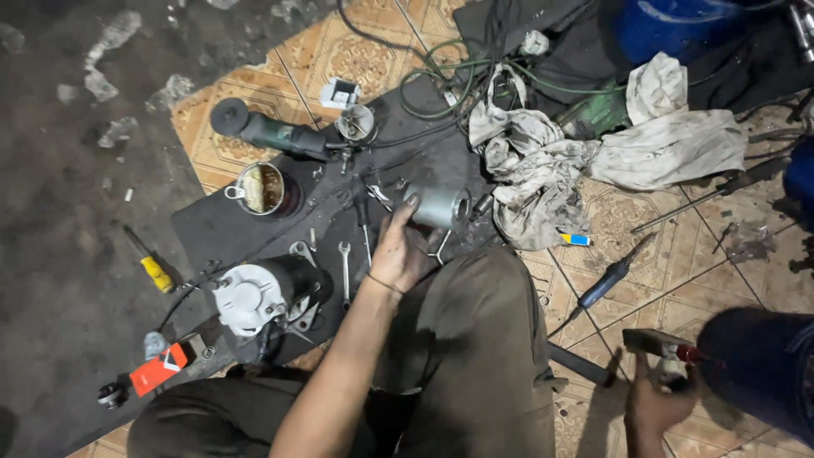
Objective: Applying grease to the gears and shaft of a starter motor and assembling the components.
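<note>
My left hand [397, 251] reaches forward over my knee and grips a grey metal cylinder housing [439, 206] lying on a dark mat [220, 229]. A thin band circles that wrist. My right hand [655, 405] is low at the right, closed around a hammer [657, 343] with a red mark near its head, held just above the tiled floor. A white and black motor body [259, 293] lies on the mat to the left of my left arm, with several spanners [343, 271] beside it.
An angle grinder [271, 131], a small tin can [259, 188] and loose parts lie on the mat. Dirty rags [543, 170] and tangled cables [449, 76] lie behind. Screwdrivers [151, 265] [606, 280] lie on the floor. Someone's blue-clad limb [763, 369] is at the right.
</note>
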